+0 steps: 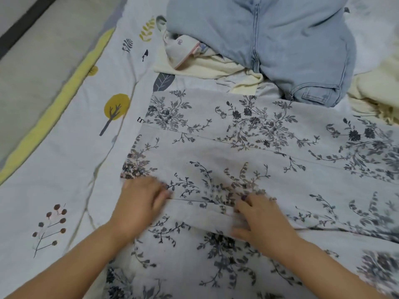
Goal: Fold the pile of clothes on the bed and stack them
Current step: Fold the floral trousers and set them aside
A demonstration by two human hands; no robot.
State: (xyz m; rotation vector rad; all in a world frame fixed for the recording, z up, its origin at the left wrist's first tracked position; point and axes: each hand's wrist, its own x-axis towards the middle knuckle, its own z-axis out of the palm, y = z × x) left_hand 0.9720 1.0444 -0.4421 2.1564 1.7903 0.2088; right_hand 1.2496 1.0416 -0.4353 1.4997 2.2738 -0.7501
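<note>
Pressing down at the lower centre of the frame, left hand [141,203] flat with fingers together on the left edge of the floral garment [248,152], right hand [262,220] just beside it, fingers loosely spread and resting on a folded band of the same cloth; whether pinching it, cannot tell. Spread wide across the bed sheet [82,134] with its tree and leaf print, floral garment running off the right edge. Heaped beyond it at upper centre, light blue jeans [280,46] over cream clothing [218,70] and a small white piece [181,50]
</note>
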